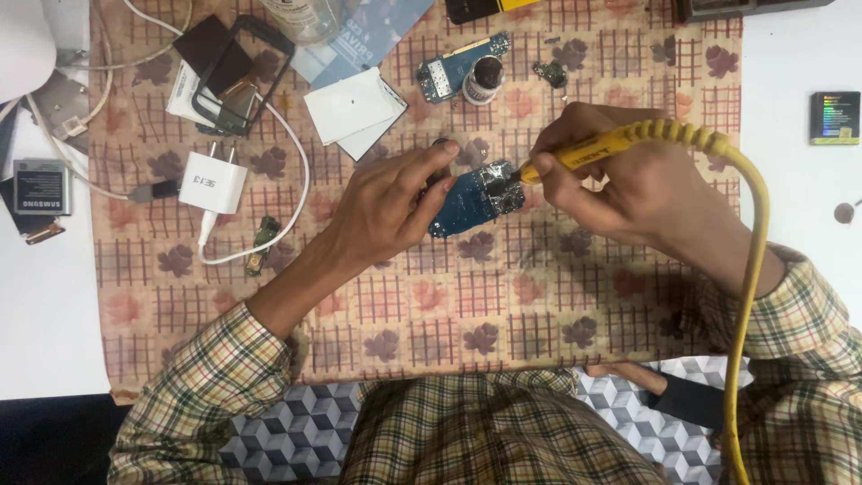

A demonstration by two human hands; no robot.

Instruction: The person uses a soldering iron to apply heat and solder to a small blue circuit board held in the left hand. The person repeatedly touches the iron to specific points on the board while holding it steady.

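Blue circuit board [471, 199] lies near the middle of a patterned mat [539, 296] with brown leaves and checks, and both hands meet over it.

Head view: the left hand [395, 202] comes in from the lower left and pins the board's left end, thumb and fingers closed on its edge, so the board sits tilted with its right end raised toward the other hand. The right hand [611, 175] is wrapped shut around a yellow soldering iron [593, 153], held like a pen; its dark tip rests on or just above the silvery metal shield at the board's upper right corner. I cannot tell whether the tip actually touches. A yellow cord [750, 296] runs from the iron's handle, curves down over the right wrist and leaves the picture at the bottom.

As for progress, the board is already out of its housing and bare on the mat, and the iron is at the shield; no loose part or fresh solder can be made out there, so the work at that corner looks under way rather than finished.

Around it: a second blue board [453, 72] lies above with a small dark-capped jar [486, 79] touching it, white cards [355, 108] sit to the upper left, a black phone frame [241, 72] lies farther left, and a white charger plug [212, 182] with its cable rests well apart to the left. Both sleeves are plaid.
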